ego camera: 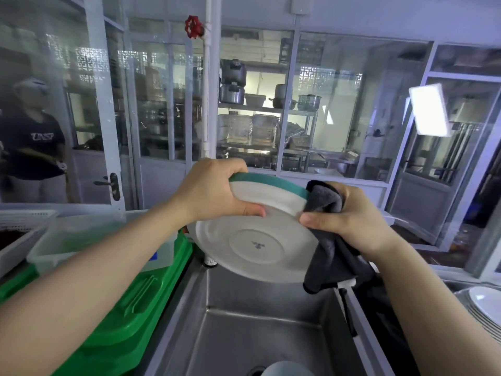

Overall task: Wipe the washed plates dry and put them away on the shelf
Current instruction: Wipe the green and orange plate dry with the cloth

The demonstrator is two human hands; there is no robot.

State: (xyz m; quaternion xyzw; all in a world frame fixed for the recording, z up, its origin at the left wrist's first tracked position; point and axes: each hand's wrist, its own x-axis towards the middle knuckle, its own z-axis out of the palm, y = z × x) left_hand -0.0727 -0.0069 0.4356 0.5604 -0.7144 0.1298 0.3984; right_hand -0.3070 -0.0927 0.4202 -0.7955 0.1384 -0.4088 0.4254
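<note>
A white plate (254,240) with a teal rim is held tilted over the steel sink (260,332), its underside toward me. My left hand (214,191) grips its upper left rim, thumb on the underside. My right hand (349,213) grips a dark grey cloth (333,256) folded over the plate's right rim; the cloth hangs down below the hand. More white plates (485,302) lie stacked at the right edge.
Green crates (127,316) and a clear plastic tub (81,240) stand left of the sink. A white bowl (287,369) lies in the sink's bottom. Glass partitions (168,104) rise behind, with a person's reflection (32,142) at left.
</note>
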